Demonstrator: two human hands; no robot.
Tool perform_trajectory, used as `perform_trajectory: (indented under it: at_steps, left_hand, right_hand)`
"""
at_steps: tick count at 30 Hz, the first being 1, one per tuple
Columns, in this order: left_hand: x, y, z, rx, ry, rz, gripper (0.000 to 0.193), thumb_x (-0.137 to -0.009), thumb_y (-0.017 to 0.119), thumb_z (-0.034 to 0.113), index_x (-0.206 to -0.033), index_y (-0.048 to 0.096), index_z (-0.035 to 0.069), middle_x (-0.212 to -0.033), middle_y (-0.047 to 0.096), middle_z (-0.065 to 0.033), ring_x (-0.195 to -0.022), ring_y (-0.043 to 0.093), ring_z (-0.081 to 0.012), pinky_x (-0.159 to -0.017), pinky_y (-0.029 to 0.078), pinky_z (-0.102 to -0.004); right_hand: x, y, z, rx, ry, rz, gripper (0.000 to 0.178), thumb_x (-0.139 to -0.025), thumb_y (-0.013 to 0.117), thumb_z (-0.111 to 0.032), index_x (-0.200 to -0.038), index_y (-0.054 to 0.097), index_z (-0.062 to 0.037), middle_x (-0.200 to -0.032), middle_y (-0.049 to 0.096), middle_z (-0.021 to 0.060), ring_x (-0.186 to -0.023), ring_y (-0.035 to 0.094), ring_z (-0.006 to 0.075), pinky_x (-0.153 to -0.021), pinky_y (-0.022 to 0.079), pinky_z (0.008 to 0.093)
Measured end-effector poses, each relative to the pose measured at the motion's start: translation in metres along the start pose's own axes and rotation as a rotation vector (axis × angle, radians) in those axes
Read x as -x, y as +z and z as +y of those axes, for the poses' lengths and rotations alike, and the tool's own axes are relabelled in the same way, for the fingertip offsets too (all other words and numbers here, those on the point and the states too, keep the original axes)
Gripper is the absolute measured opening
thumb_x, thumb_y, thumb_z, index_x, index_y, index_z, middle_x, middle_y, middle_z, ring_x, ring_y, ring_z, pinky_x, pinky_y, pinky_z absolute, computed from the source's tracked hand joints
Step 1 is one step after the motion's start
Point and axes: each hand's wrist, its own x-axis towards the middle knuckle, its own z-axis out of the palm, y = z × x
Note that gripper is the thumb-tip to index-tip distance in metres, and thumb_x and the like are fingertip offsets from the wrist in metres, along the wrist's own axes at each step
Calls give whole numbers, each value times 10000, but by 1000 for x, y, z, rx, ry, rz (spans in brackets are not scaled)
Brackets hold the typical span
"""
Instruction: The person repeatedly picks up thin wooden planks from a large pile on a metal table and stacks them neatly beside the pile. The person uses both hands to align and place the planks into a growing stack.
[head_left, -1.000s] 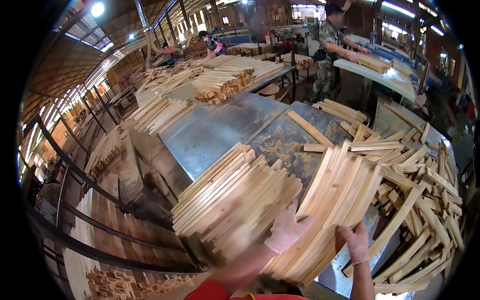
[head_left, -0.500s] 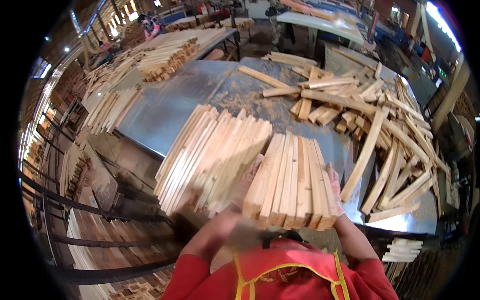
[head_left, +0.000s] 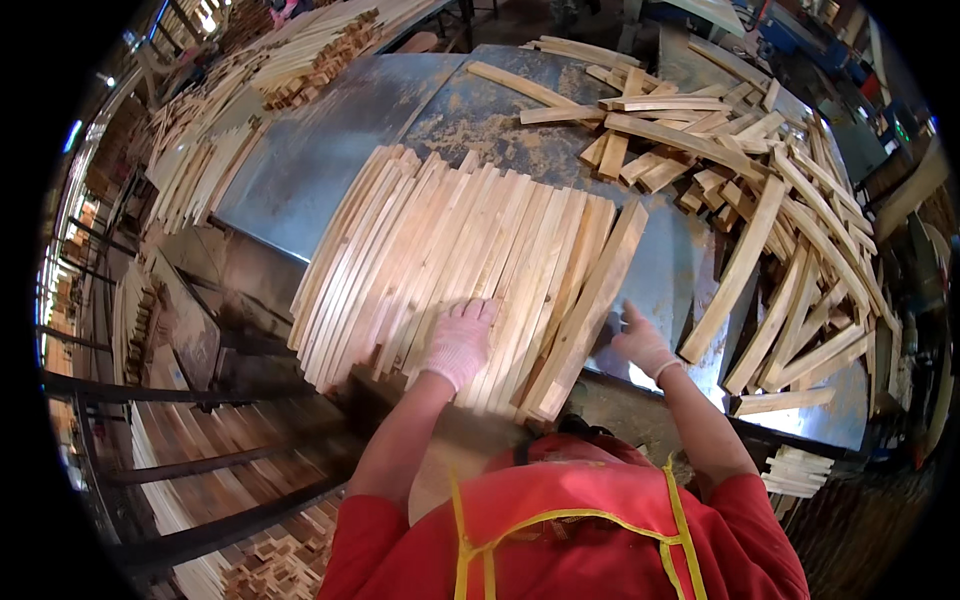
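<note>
A fan of several pale wooden slats (head_left: 470,250) lies flat on the metal-topped table (head_left: 330,150). My left hand (head_left: 460,342), in a white glove, presses flat on the near ends of the slats, fingers spread. My right hand (head_left: 640,342), also gloved, rests on the bare metal just right of the outermost slat (head_left: 590,310), fingers apart and holding nothing. My red sleeves and yellow-strapped apron fill the bottom of the view.
A loose heap of short wooden pieces (head_left: 780,210) covers the table's right side. More slat stacks (head_left: 200,170) lie on a bench to the far left. Dark metal racks (head_left: 150,470) with stored wood stand below left of the table's near edge.
The bundles I held raised in both hands now lie spread flat on the table. My left hand presses on them and my right hand has let go and moved to the side.
</note>
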Motion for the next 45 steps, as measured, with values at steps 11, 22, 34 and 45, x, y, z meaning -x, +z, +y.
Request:
perform_trajectory:
  at_steps: [11, 22, 34, 45]
  left_hand:
    - [45, 1, 167, 512, 13, -284, 659, -946, 684, 406, -1443, 510, 10, -1284, 607, -215, -1115, 621, -401, -895, 524, -498]
    - [6, 1, 123, 397, -200, 236, 652, -822, 770, 312, -1382, 578, 38, -1269, 626, -147, -1150, 618, -356, -960, 510, -485]
    - [-52, 12, 112, 425, -357, -21, 545, -947, 663, 372, -1384, 554, 66, -1215, 673, -144, -1084, 676, -352, -894, 539, -476]
    - [-75, -139, 21, 723, -548, -92, 444, -1058, 571, 303, -1437, 634, 81, -806, 641, -91, -541, 553, -140, -487, 548, -298]
  right_hand:
    - [-60, -32, -53, 209, 179, -392, 1000, -867, 752, -616, -1493, 394, 76, -828, 742, 182, -860, 741, 326, -859, 575, 400]
    - [-107, -78, -82, 234, -74, -76, 493, -951, 645, -477, -1264, 730, -106, -1227, 753, 183, -1182, 690, 378, -1023, 533, 430]
    - [-200, -121, -150, 633, -774, -67, 525, -907, 683, -249, -1404, 607, -97, -1207, 711, 198, -1138, 660, 400, -999, 530, 496]
    - [-52, -15, 30, -222, -31, -213, 842, -913, 773, -275, -1577, 365, 42, -1290, 689, 234, -1178, 678, 255, -993, 545, 362]
